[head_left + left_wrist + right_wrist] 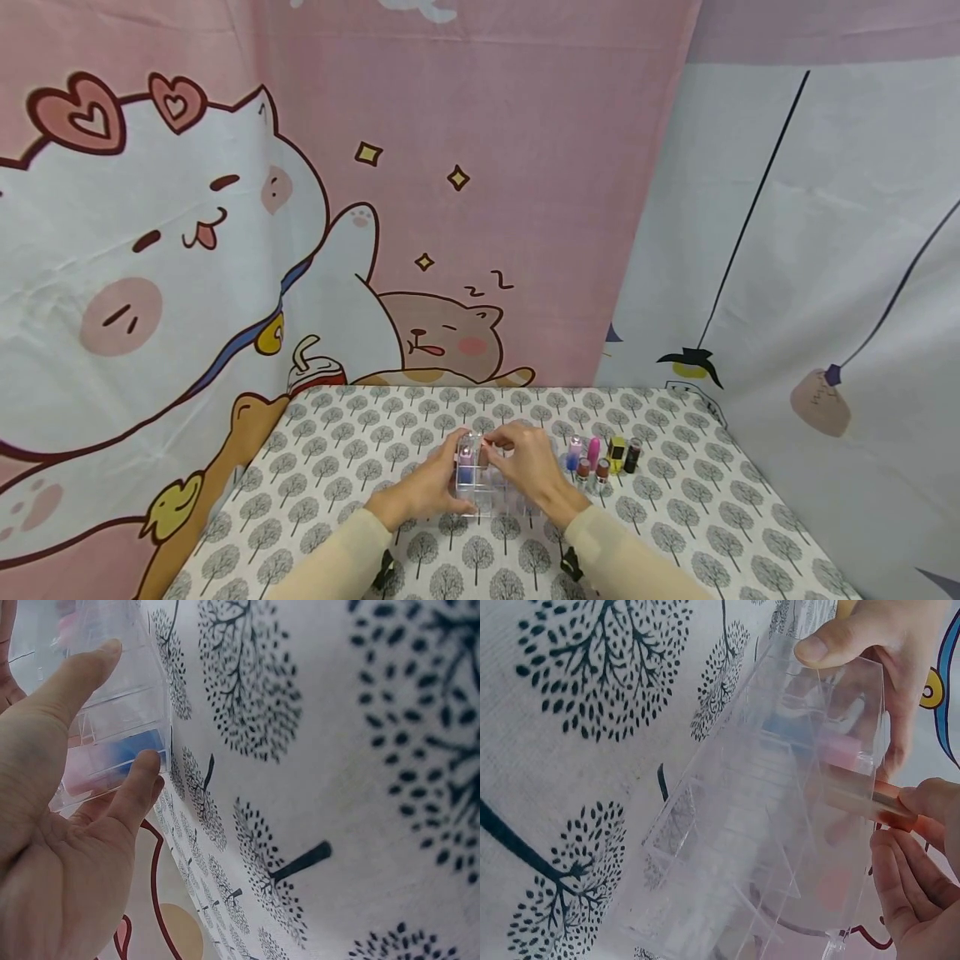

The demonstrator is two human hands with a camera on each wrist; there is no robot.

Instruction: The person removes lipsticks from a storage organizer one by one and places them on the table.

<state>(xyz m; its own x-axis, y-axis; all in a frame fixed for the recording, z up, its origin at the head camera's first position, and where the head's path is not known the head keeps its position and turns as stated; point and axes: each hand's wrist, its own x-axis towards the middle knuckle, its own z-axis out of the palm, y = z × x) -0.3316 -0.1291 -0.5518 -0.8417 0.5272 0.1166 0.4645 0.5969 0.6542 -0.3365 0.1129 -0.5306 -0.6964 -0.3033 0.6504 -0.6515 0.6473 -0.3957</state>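
A clear plastic organizer (480, 503) with several compartments stands on the tree-print cloth, its left end held by my left hand (429, 483). In the left wrist view, the thumb (79, 675) lies across the organizer and the other fingers support its end. Inside an end compartment sits a pink-and-blue lipstick tube (112, 761). My right hand (534, 463) pinches the end of a brownish-orange lipstick tube (862, 793) between thumb and fingers. That tube's other end is inside the organizer, beside the pink-and-blue one. Glare on the plastic blurs the dividers.
Right of the organizer stand several cosmetic tubes: a pink-and-blue one (574, 452), a magenta one (593, 452), a yellow-and-black one (617, 455), a black one (632, 456) and two with brown caps (602, 472). A cartoon curtain (525, 208) hangs behind the table.
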